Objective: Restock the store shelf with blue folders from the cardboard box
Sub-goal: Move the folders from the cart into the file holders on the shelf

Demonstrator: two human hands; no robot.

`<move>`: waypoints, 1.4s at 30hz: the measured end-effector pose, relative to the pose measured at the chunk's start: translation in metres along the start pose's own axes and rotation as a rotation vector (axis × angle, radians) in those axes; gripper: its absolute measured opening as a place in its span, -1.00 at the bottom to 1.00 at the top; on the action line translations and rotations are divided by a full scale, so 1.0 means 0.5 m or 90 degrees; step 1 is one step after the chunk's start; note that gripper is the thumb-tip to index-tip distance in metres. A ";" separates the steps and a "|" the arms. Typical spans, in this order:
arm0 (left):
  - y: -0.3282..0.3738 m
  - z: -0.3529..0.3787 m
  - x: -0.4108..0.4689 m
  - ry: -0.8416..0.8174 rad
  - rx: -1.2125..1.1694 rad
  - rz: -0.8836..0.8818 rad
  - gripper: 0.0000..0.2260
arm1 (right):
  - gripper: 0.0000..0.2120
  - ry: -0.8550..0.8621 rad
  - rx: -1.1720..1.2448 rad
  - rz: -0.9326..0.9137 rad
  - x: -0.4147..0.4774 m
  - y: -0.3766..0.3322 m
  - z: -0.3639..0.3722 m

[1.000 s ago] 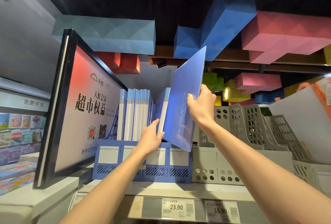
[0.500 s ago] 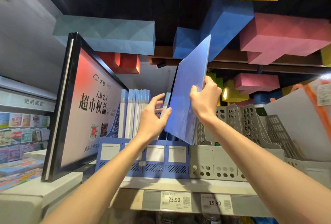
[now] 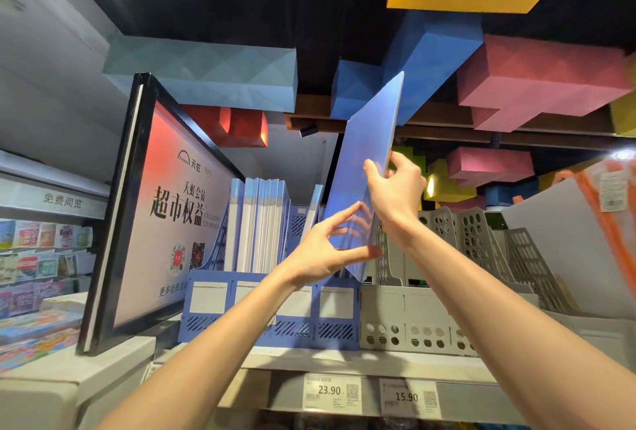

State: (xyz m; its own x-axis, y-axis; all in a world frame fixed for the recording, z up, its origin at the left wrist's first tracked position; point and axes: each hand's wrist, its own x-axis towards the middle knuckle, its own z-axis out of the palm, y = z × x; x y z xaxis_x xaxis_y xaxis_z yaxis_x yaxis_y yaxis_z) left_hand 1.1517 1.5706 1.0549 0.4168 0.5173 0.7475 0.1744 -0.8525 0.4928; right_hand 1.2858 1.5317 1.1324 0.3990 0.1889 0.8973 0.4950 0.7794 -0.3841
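Right hand (image 3: 395, 195) raised, grip closed on right edge of translucent blue plastic folder (image 3: 368, 154), thumb on front. Left hand (image 3: 323, 250) lower, grip pinching folder's bottom part, thumb in front, fingers showing thru sheet. Folder tilted, above right end of blue plastic file rack (image 3: 265, 312) on store shelf (image 3: 378, 364); row of upright blue folders (image 3: 261, 223) in rack's left slots. Grey perforated file rack (image 3: 413, 319) just beside, black-framed sign (image 3: 165, 223) at left. Can't tell if folder's bottom corner is in a slot.
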 end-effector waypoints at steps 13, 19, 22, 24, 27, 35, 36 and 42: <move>-0.011 -0.042 -0.003 -0.013 -0.151 -0.049 -0.38 | -0.73 -0.191 -0.011 -0.024 -0.012 -0.024 0.029; -0.027 -0.054 -0.009 0.011 -0.203 -0.051 -0.27 | -0.64 -0.191 -0.042 -0.071 -0.030 -0.026 0.063; -0.036 -0.060 -0.008 0.005 -0.199 -0.061 -0.28 | -0.66 -0.183 -0.040 -0.047 -0.041 -0.025 0.076; -0.050 -0.062 -0.009 -0.003 -0.175 -0.075 -0.26 | -0.76 -0.198 -0.044 -0.008 -0.046 -0.013 0.080; -0.073 -0.060 -0.008 -0.015 -0.132 -0.097 -0.24 | -0.80 -0.229 -0.040 0.027 -0.056 0.008 0.072; -0.110 -0.042 0.021 0.074 -0.090 -0.100 -0.41 | -0.74 -0.232 -0.034 0.078 -0.053 0.077 0.050; -0.115 -0.040 0.025 0.095 -0.089 -0.103 -0.43 | -0.78 -0.221 -0.034 0.095 -0.052 0.090 0.047; -0.135 -0.028 0.034 0.132 -0.050 -0.104 -0.52 | -0.87 -0.137 -0.107 0.118 -0.062 0.148 0.012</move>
State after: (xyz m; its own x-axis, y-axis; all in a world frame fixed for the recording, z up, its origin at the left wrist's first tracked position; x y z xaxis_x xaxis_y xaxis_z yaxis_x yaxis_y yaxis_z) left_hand 1.1346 1.6382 1.0406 0.1957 0.6589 0.7264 0.1511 -0.7521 0.6415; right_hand 1.3052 1.5872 1.0775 0.3306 0.4544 0.8272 0.5568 0.6137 -0.5597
